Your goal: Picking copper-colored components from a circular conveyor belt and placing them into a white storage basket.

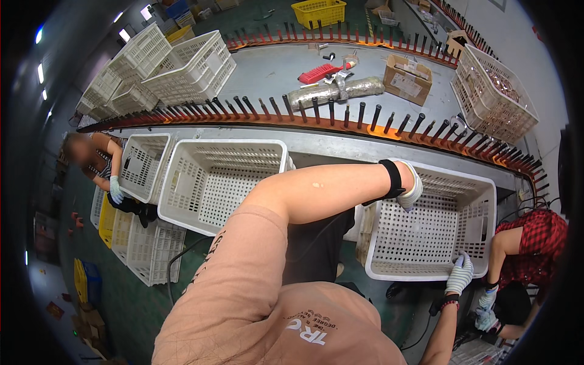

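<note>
An empty white plastic crate (430, 280) with perforated walls and floor is tilted toward me on my right. My left arm reaches across my body to its far-left corner. There my left hand (411, 187), in a striped knit glove with a black wrist strap, curls closed over the rim. On the near rim, toward the right corner, my right hand (460, 275) in a similar glove is closed over the edge, fingertips inside the crate. The left thumb is hidden from view.
A second white crate (222, 142) stands on my left. Beyond runs a conveyor line of upright dark pegs (331, 109), with a cardboard box (407, 79) and a filled white crate (496, 91) behind. Co-workers sit at far left and right; a cable hangs beside me.
</note>
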`<action>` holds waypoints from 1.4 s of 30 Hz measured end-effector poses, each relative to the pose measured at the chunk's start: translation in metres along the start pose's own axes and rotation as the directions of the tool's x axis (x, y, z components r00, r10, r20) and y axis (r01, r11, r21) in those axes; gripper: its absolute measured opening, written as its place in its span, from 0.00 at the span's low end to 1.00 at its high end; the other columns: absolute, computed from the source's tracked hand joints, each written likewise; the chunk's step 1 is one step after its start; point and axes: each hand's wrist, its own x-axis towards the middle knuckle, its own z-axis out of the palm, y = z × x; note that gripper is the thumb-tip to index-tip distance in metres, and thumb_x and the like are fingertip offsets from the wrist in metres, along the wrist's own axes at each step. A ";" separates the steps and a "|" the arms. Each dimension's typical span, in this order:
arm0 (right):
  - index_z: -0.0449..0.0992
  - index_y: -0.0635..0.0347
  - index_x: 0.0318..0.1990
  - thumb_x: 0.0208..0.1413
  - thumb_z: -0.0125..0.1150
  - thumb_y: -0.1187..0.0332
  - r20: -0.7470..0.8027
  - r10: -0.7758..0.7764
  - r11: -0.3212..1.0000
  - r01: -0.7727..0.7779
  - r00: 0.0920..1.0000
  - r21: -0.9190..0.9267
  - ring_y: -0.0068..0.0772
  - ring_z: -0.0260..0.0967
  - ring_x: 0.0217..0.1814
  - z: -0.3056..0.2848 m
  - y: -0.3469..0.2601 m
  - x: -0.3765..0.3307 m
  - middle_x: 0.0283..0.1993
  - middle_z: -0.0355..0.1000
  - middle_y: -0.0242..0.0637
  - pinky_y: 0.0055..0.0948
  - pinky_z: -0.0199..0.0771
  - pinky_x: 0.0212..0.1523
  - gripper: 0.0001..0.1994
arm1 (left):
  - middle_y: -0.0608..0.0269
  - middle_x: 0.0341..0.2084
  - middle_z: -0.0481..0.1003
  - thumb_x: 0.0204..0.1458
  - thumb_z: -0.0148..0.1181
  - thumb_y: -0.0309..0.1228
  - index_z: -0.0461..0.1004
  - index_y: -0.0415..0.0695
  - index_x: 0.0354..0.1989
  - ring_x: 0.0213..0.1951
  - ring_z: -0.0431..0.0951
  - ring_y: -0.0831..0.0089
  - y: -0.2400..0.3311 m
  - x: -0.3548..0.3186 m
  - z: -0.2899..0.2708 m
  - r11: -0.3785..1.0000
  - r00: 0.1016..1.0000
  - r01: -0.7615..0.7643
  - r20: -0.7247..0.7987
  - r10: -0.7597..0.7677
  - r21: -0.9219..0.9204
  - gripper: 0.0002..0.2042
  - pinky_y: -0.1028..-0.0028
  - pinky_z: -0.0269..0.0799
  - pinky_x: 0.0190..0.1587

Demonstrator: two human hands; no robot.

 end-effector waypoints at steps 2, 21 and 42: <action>0.84 0.55 0.47 0.66 0.55 0.68 -0.011 -0.016 1.000 0.016 1.000 -0.015 0.37 0.75 0.36 0.000 0.001 0.000 0.32 0.79 0.40 0.39 0.74 0.45 0.11 | 0.50 0.48 0.82 0.58 0.57 0.46 0.82 0.41 0.52 0.51 0.82 0.52 -0.001 0.001 0.001 1.000 1.000 -0.007 -0.001 0.007 -0.002 0.23 0.56 0.76 0.53; 0.84 0.56 0.47 0.66 0.55 0.68 0.009 0.001 1.000 -0.001 1.000 0.021 0.34 0.75 0.35 -0.002 -0.009 -0.007 0.32 0.79 0.39 0.38 0.74 0.43 0.11 | 0.53 0.51 0.82 0.59 0.58 0.48 0.81 0.43 0.55 0.53 0.81 0.53 0.000 -0.011 0.000 1.000 1.000 0.017 0.019 -0.017 -0.002 0.24 0.56 0.75 0.55; 0.84 0.56 0.47 0.66 0.56 0.67 0.003 0.007 1.000 -0.007 1.000 0.013 0.37 0.76 0.37 -0.003 -0.009 -0.012 0.32 0.79 0.39 0.39 0.74 0.46 0.11 | 0.52 0.51 0.82 0.59 0.57 0.49 0.81 0.43 0.54 0.53 0.81 0.53 0.000 -0.016 0.004 1.000 1.000 0.016 0.026 -0.016 0.023 0.24 0.56 0.75 0.55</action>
